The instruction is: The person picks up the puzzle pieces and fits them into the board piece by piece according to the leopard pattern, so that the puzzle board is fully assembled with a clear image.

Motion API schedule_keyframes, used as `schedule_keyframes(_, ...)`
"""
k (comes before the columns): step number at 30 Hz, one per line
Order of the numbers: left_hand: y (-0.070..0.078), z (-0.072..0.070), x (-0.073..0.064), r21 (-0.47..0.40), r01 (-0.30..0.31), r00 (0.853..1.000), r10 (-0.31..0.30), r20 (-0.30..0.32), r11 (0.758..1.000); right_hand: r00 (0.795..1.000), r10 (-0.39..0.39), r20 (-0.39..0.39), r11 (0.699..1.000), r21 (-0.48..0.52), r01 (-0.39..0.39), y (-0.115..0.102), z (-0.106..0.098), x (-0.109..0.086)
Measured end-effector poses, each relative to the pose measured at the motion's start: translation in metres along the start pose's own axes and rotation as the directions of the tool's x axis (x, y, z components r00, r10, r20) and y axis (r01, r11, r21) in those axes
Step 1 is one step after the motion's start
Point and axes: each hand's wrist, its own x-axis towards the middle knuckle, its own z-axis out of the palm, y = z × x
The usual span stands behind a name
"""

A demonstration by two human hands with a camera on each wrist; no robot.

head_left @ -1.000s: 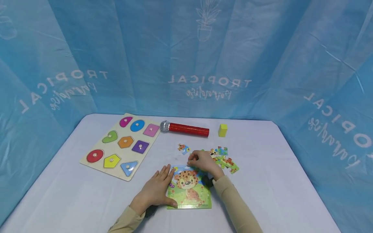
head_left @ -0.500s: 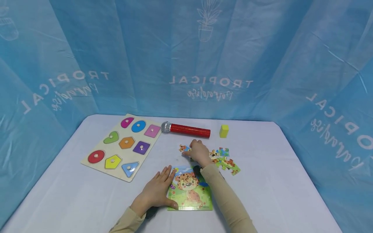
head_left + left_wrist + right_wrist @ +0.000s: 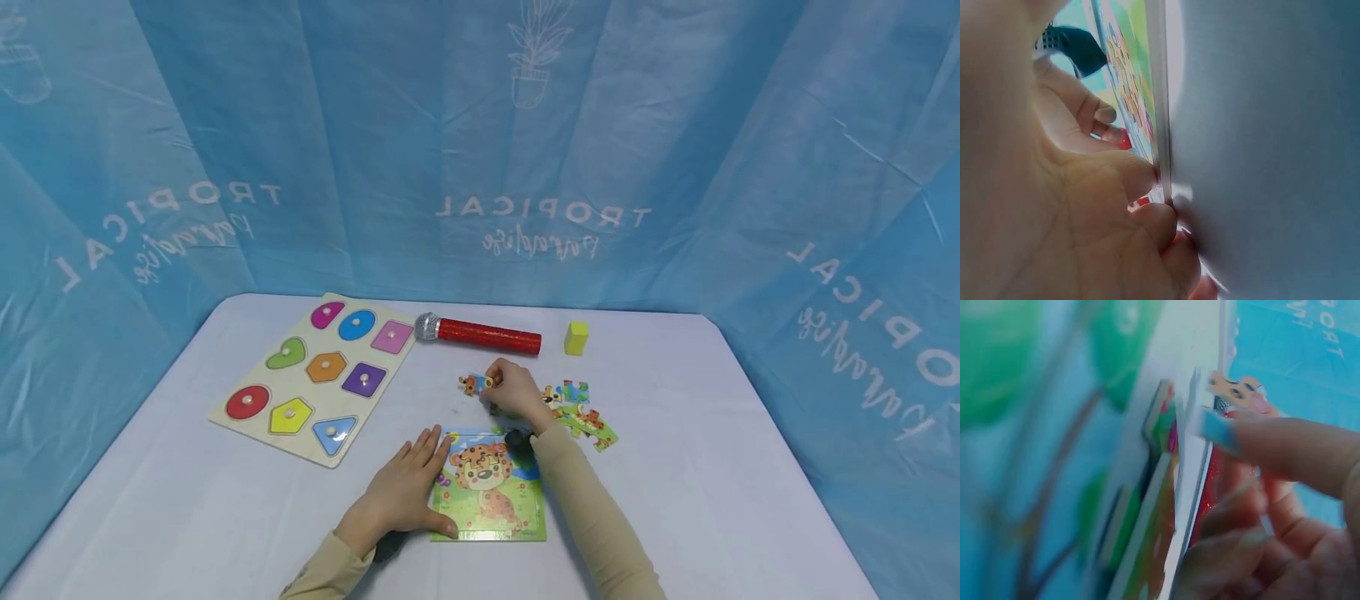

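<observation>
In the head view a square leopard puzzle board (image 3: 495,500) lies near the table's front. My left hand (image 3: 402,492) rests along its left side, fingers spread and thumb at the lower left corner. The left wrist view has the left fingers (image 3: 1154,225) against the board's edge. Beyond the board's back edge, my right hand (image 3: 517,393) pinches a small jigsaw piece (image 3: 472,384) between thumb and fingers. In the right wrist view this jigsaw piece (image 3: 1241,394), with a tan animal face, is raised off the table. Several loose jigsaw pieces (image 3: 585,421) lie right of that hand.
A shape-knob board (image 3: 300,387) lies at the left. A red toy microphone (image 3: 487,334) and a yellow block (image 3: 576,338) are at the back of the white table (image 3: 697,500). Blue printed cloth (image 3: 390,167) hangs around the back and sides.
My right hand has moved from the puzzle board's back edge up to the separate jigsaw piece and now pinches it. The left hand stays in place on the board.
</observation>
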Motion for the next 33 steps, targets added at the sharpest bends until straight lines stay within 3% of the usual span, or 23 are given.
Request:
schedule_keyframes(3,0.001,0.000,0.000,0.006,-0.004,1.000,0.004,-0.001,1.000,0.998,-0.051,0.033,0.991,0.127,0.047,0.002,-0.004,-0.009)
schedule_keyframes(5,0.001,0.000,0.000,0.010,-0.007,1.000,0.007,0.002,1.000,0.988,-0.097,0.122,0.965,0.256,0.063,0.000,-0.006,-0.021)
schedule_keyframes(7,0.000,-0.001,0.000,0.008,-0.007,1.000,0.007,0.004,1.000,0.960,-0.146,0.238,0.923,0.383,0.045,-0.003,-0.005,-0.033)
schedule_keyframes(9,0.000,-0.001,0.000,0.012,-0.010,1.000,0.009,0.005,1.000,0.918,-0.189,0.348,0.878,0.479,-0.001,-0.006,-0.001,-0.043)
schedule_keyframes(11,0.000,-0.001,0.000,0.019,-0.010,1.000,0.010,0.007,1.000,0.883,-0.213,0.418,0.848,0.528,-0.046,-0.005,0.006,-0.050)
schedule_keyframes(13,0.000,-0.001,0.000,0.023,-0.010,1.000,0.010,0.008,1.000,0.868,-0.208,0.450,0.832,0.548,-0.085,-0.003,0.013,-0.055)
schedule_keyframes(15,0.000,-0.001,0.001,0.023,-0.010,1.000,0.010,0.008,1.000,0.873,-0.198,0.446,0.831,0.549,-0.092,0.000,0.018,-0.058)
schedule_keyframes(19,0.000,0.000,0.002,0.019,-0.008,1.000,0.008,0.008,1.000,0.910,-0.135,0.392,0.843,0.528,-0.102,0.005,0.020,-0.061)
schedule_keyframes(22,-0.001,0.001,0.003,0.017,-0.003,1.000,0.003,0.006,1.000,0.926,-0.109,0.361,0.845,0.525,-0.105,0.008,0.018,-0.061)
schedule_keyframes(28,-0.001,0.001,0.002,0.004,0.018,1.000,-0.018,0.012,1.000,0.963,-0.110,0.245,0.861,0.508,-0.031,0.008,0.011,-0.061)
schedule_keyframes(31,-0.001,0.002,0.001,-0.011,0.026,1.000,-0.026,0.010,1.000,0.974,-0.113,0.197,0.893,0.450,0.013,0.008,0.005,-0.061)
schedule_keyframes(33,-0.001,0.002,0.001,-0.016,0.033,0.999,-0.033,0.006,0.999,0.973,-0.117,0.202,0.929,0.368,0.035,0.007,0.003,-0.061)
